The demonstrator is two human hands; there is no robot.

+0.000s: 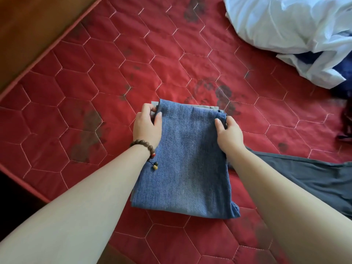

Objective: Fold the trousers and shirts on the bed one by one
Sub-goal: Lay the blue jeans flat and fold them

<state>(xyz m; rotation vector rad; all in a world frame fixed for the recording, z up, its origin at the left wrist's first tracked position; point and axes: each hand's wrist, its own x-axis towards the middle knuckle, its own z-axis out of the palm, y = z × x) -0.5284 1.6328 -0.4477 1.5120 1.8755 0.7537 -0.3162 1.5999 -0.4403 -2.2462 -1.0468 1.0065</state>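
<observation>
Fingers (pixel 147 108) pinch folded blue jeans (pixel 186 161) corners.

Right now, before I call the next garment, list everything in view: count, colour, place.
jeans: one, blue denim, folded, centre of the mattress.
grey garment: one, dark grey, spread at right, beside the jeans.
white fabric pile: one heap, white, top right.
dark blue cloth: some, navy, showing within the white pile.
mattress: one, red, hexagon quilting, dark stains.
bead bracelet: one, brown, on the left wrist.
left hand: grips the jeans' far left corner.
right hand: grips the jeans' far right corner.
</observation>
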